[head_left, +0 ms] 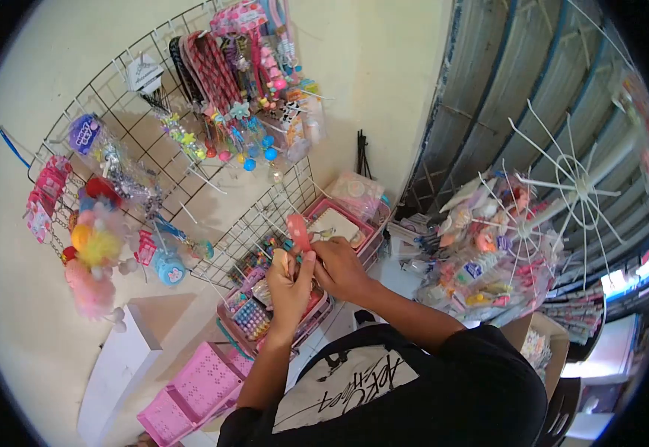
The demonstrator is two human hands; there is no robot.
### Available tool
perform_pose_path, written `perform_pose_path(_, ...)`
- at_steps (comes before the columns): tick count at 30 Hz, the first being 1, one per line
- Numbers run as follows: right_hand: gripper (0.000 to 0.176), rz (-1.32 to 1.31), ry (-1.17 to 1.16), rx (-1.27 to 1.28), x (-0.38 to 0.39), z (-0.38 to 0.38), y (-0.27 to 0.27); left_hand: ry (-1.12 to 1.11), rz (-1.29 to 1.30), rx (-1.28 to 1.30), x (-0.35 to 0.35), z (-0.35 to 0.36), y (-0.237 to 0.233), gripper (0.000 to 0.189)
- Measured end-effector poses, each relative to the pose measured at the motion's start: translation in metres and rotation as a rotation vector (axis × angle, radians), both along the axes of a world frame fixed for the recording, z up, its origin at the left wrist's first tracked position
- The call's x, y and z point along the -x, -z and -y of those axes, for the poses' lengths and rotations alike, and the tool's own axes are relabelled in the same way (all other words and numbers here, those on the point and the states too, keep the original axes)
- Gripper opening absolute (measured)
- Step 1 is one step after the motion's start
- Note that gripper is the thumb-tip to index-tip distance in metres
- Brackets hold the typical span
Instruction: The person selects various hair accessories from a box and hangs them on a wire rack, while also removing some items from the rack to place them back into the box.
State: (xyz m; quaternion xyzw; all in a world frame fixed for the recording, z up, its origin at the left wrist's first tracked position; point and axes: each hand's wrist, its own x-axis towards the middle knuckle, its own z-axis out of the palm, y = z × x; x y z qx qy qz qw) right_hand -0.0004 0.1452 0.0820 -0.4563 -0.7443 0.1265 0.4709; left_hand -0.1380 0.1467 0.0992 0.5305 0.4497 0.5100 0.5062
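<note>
A flat, coral-pink piece with white spots (299, 232), like a strap or band, stands up between my two hands. My right hand (341, 268) is closed with its fingertips at the lower end of the piece. Beside it my left hand (288, 287) is closed too, thumb up against the same end, and a small orange-tan bit (285, 263) shows at its fingers. The hands meet above a pink basket (244, 344) that holds a pack of colourful beads (252, 319) and other small goods, partly hidden by my left hand.
A wire grid (134, 123) on the wall carries keychains, lanyards (209, 71) and fluffy pompoms (99, 238). Another pink basket (375, 246) sits behind my hands. At right stands a wire rack (581, 186) near bagged goods (481, 253). Empty pink crates (201, 380) are lower left.
</note>
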Motion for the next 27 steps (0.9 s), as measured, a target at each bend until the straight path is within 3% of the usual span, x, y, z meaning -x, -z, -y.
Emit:
perform_pose_path(2, 0.013, -0.076, 0.052, -0.079, -0.004, -0.022, -0.011, -0.036, 0.018, -0.258, -0.006, -0.012, 0.006, 0.024)
perform_pose_path(4, 0.014, -0.095, 0.094, -0.086, -0.017, -0.048, -0.019, -0.062, -0.041, -0.286, -0.010, -0.013, 0.008, 0.017)
perform_pose_path(7, 0.015, -0.089, 0.139, -0.081, -0.039, -0.087, -0.039, -0.015, 0.091, 0.044, 0.000, -0.004, 0.011, 0.039)
perform_pose_path(9, 0.015, -0.061, 0.125, -0.064, -0.044, -0.111, -0.048, -0.050, 0.086, 0.043, 0.007, -0.002, 0.025, 0.037)
perform_pose_path(11, 0.016, 0.072, 0.243, -0.260, -0.042, -0.133, -0.050, -0.086, 0.102, 0.092, 0.014, 0.003, 0.044, 0.034)
perform_pose_path(14, 0.016, 0.126, 0.248, -0.280, -0.036, -0.158, -0.043, -0.145, 0.015, 0.150, 0.027, 0.013, 0.068, 0.033)
perform_pose_path(17, 0.014, 0.172, 0.223, -0.180, -0.030, -0.178, -0.038, -0.193, 0.099, 0.199, 0.037, 0.027, 0.083, 0.031)
perform_pose_path(27, 0.021, 0.165, 0.189, -0.170, -0.006, -0.216, -0.031, -0.303, 0.014, 0.311, 0.049, 0.052, 0.085, 0.034)
